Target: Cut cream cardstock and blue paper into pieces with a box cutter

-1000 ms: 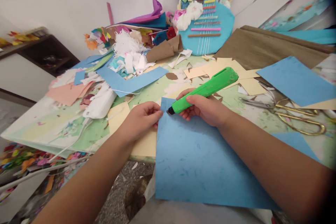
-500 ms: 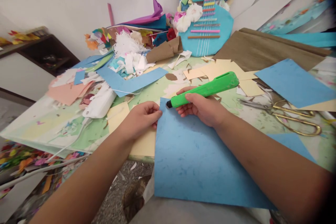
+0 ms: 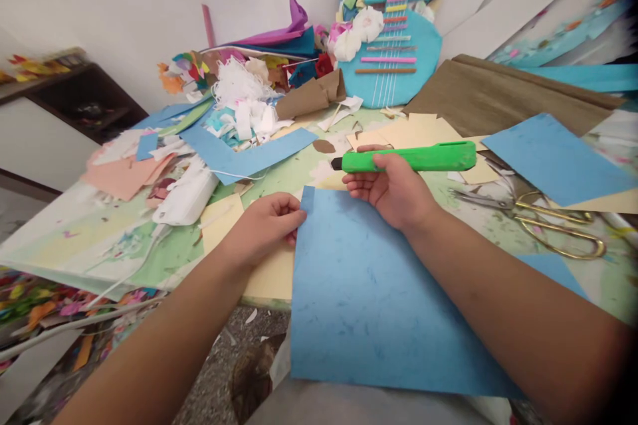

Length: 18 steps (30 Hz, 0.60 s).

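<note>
A large sheet of blue paper (image 3: 369,299) hangs over the near table edge toward my lap. At its upper left edge, my left hand (image 3: 276,219) pinches the paper between thumb and fingers. A narrow strip at that corner is marked off by a line, cut or crease, I cannot tell which. My right hand (image 3: 386,186) is wrapped round a green box cutter (image 3: 423,157) with a black tip, held level just above the paper's far edge. The tip points left and is apart from the sheet.
Gold-handled scissors (image 3: 553,222) lie at the right, near another blue sheet (image 3: 558,159). A white power strip (image 3: 187,192) with a cord sits at the left. Paper scraps (image 3: 249,113) pile up behind, beside a blue paper guitar (image 3: 393,73) against the wall.
My right hand has lifted the box cutter off the paper's upper left corner, moving it right and away and turning it level. My left hand keeps its pinch.
</note>
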Tool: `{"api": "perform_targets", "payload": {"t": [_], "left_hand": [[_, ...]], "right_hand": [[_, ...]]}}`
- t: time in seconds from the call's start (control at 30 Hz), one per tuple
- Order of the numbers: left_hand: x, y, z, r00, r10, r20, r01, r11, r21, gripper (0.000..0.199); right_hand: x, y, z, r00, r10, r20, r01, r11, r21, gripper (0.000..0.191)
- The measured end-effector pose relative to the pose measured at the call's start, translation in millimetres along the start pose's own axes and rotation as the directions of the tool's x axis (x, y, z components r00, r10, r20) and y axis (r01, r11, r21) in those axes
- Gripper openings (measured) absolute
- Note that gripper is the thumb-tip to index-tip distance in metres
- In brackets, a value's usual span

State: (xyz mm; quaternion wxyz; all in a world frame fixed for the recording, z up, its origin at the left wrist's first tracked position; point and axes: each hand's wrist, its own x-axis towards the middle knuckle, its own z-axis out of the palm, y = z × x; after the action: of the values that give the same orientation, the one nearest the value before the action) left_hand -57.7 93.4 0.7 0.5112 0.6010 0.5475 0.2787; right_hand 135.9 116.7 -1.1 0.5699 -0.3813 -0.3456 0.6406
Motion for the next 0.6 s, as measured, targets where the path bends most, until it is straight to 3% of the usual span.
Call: {"api": "perform_targets", "payload": {"t": [0.1, 0.2, 0.3, 0.37, 0.47, 0.6], "left_hand": [[1, 1, -0.6, 1.0, 0.001, 0.025, 0.0, 0.999, -0.053, 0.014], [2, 0, -0.9, 0.998, 0.034, 0.05, -0.029, 0.993, -0.11, 0.014], [1, -2, -1.2, 0.997, 0.067, 0.039, -0.061, 0.986, -0.153, 0.014], [-1, -3, -1.4, 0.996, 0.081, 0.037, -0.074, 0.982, -0.172, 0.015], [-3, -4, -1.3, 0.994, 0.098, 0.052, -0.087, 0.978, -0.189, 0.018], [-4, -7, -0.9, 0.987, 0.15, 0.048, -0.14, 0.975, -0.173, 0.017]], "right_hand": [[0, -2, -3, 0.999, -0.042, 0.016, 0.042, 0.998, -0.048, 0.024], [-3, 1, -4, 0.982, -0.179, 0.052, 0.187, 0.946, -0.266, 0.036], [-7, 8, -4, 0.915, -0.375, 0.147, 0.394, 0.754, -0.526, 0.039], [-8, 10, -4, 0.869, -0.442, 0.22, 0.474, 0.619, -0.626, 0.038], [-9, 11, -3, 0.888, -0.349, 0.3, 0.441, 0.456, -0.773, 0.041], [-8, 11, -1, 0.929, -0.209, 0.306, 0.351, 0.231, -0.907, 0.035]]}}
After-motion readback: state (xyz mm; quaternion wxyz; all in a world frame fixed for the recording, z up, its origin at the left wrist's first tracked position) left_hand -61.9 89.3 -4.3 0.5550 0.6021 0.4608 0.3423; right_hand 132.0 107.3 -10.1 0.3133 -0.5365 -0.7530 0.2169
